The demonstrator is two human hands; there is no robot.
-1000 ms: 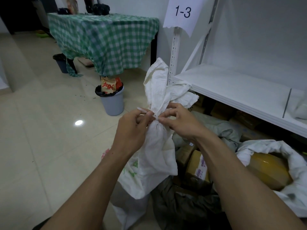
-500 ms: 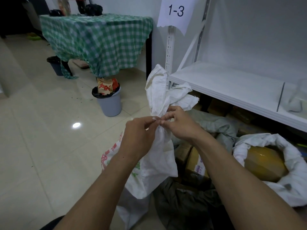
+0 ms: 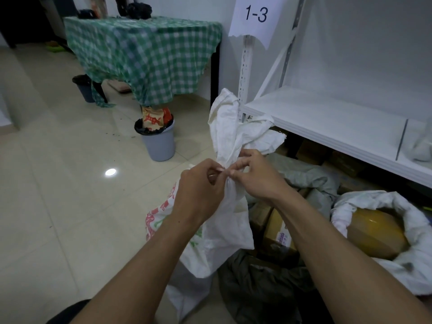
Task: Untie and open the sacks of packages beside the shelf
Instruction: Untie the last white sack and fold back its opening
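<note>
A white woven sack (image 3: 224, 232) with red and green print stands on the floor beside the white shelf (image 3: 327, 122). Its neck is bunched and tied, and the loose top flaps up above the knot. My left hand (image 3: 201, 190) and my right hand (image 3: 254, 176) both pinch the tied neck with their fingertips, one from each side. The tie itself is hidden between my fingers. To the right, a second white sack (image 3: 411, 260) lies open with a yellow package (image 3: 374, 232) inside.
Cardboard boxes (image 3: 278, 230) and grey bags (image 3: 311, 181) are piled under the shelf. A grey bin (image 3: 161, 143) full of rubbish stands on the tiled floor to the left. Behind it is a table with a green checked cloth (image 3: 145, 54). A "1-3" label (image 3: 256, 15) hangs on the shelf post.
My hands stay on the sack's neck and have dropped slightly while working at the knot. The view has shifted a little, and the neck remains bunched.
</note>
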